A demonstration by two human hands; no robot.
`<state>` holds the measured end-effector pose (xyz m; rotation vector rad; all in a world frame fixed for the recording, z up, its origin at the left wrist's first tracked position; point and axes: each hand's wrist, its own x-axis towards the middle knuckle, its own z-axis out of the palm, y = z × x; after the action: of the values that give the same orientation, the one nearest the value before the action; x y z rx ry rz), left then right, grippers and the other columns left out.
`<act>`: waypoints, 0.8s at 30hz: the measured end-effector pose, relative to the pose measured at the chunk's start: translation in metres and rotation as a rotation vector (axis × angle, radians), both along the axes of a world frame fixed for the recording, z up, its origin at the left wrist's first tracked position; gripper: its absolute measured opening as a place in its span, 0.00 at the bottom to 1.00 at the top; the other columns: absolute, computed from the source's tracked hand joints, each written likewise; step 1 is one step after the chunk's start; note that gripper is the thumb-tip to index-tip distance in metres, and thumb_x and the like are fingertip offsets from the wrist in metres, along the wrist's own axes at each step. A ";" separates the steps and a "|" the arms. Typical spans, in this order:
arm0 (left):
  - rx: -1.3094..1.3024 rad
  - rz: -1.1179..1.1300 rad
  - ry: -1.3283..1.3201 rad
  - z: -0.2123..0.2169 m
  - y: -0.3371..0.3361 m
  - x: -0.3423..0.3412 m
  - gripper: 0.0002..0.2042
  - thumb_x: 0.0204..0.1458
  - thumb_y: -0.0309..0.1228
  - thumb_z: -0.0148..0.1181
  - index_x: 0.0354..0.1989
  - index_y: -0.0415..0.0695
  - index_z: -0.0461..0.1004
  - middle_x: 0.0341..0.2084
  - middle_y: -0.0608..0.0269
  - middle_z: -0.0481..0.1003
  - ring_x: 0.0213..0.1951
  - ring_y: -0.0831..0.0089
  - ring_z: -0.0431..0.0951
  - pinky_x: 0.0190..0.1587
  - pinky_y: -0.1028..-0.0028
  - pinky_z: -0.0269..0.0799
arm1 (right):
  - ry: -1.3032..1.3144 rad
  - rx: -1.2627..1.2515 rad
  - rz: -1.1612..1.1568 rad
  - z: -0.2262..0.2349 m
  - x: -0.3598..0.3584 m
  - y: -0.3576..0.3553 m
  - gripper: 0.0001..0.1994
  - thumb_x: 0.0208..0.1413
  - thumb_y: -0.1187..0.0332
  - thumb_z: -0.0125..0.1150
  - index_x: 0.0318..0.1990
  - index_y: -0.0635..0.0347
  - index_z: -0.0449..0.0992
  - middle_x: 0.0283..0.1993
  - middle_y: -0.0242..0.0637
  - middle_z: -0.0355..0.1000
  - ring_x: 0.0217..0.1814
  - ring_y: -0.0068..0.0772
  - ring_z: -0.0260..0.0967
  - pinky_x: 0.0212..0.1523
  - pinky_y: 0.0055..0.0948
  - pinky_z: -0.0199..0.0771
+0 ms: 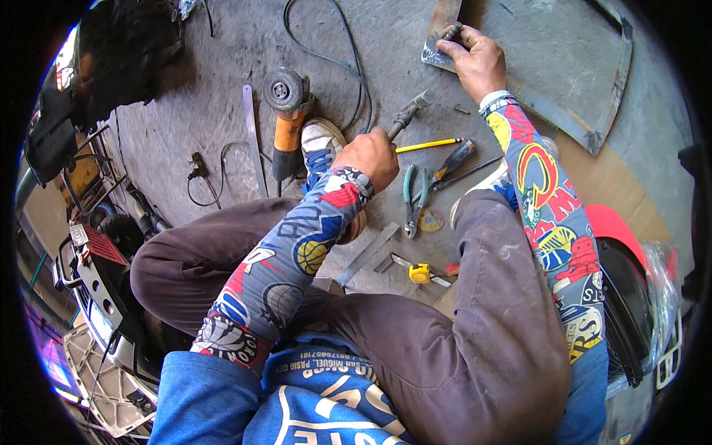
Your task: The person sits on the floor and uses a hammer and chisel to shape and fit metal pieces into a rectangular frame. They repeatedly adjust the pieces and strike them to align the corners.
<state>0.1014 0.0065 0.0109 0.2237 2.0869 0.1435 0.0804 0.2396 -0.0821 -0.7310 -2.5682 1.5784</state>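
My left hand point(368, 158) is wrapped round the handle of a hammer point(406, 113), its head raised toward the upper right. At the upper right, my right hand point(478, 65) pinches a short dark ridged metal piece point(452, 32), bolt-like, between thumb and fingers. That piece is over the marked corner of a flat metal frame point(558, 113) on the floor; I cannot tell whether its lower end touches. Between my shoes lie a yellow pencil point(430, 145), a screwdriver point(454, 159) and pliers with teal handles point(412, 199).
An orange angle grinder point(288, 137) stands beside my left shoe, its cable point(319, 55) looping behind. A metal ruler point(253, 133) lies left of it. Nearer me are a yellow tape measure point(420, 273) and a flat metal strip point(368, 254). Cardboard point(615, 178) and a red-brimmed cap point(617, 231) are at right.
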 end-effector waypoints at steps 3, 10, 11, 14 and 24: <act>0.013 -0.004 0.006 -0.001 -0.001 0.002 0.18 0.62 0.41 0.52 0.42 0.34 0.72 0.35 0.31 0.78 0.42 0.35 0.79 0.48 0.45 0.73 | 0.017 0.063 0.030 0.001 0.001 0.000 0.11 0.55 0.61 0.69 0.42 0.54 0.85 0.39 0.42 0.83 0.41 0.44 0.81 0.44 0.36 0.79; 0.016 -0.004 0.011 -0.001 -0.001 0.005 0.18 0.62 0.42 0.51 0.42 0.34 0.72 0.35 0.31 0.78 0.42 0.35 0.79 0.48 0.46 0.74 | -0.007 0.148 0.029 -0.001 0.000 -0.001 0.12 0.55 0.60 0.71 0.45 0.51 0.85 0.40 0.37 0.83 0.42 0.35 0.82 0.45 0.31 0.79; 0.017 0.005 0.009 -0.001 -0.002 0.006 0.18 0.62 0.42 0.51 0.42 0.35 0.72 0.35 0.31 0.78 0.42 0.35 0.79 0.48 0.46 0.74 | -0.020 0.180 0.038 -0.002 -0.001 -0.001 0.12 0.56 0.61 0.71 0.46 0.51 0.85 0.41 0.34 0.84 0.43 0.30 0.82 0.46 0.28 0.79; 0.021 0.012 0.013 -0.001 -0.002 0.007 0.18 0.62 0.42 0.52 0.41 0.35 0.72 0.35 0.30 0.78 0.42 0.35 0.79 0.48 0.45 0.74 | -0.003 0.219 0.047 -0.004 -0.001 -0.002 0.12 0.56 0.61 0.71 0.46 0.50 0.85 0.40 0.34 0.84 0.42 0.31 0.82 0.44 0.29 0.79; 0.097 0.111 0.013 -0.002 -0.009 0.014 0.19 0.62 0.44 0.52 0.40 0.35 0.73 0.35 0.31 0.78 0.42 0.36 0.79 0.46 0.46 0.73 | 0.125 0.358 0.149 -0.001 0.007 -0.007 0.11 0.56 0.64 0.69 0.47 0.49 0.84 0.43 0.38 0.82 0.43 0.40 0.81 0.45 0.34 0.80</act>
<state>0.1153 -0.0029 0.0088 0.1673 2.1084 0.3119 0.0872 0.2324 -0.0831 -0.4029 -2.7521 1.1015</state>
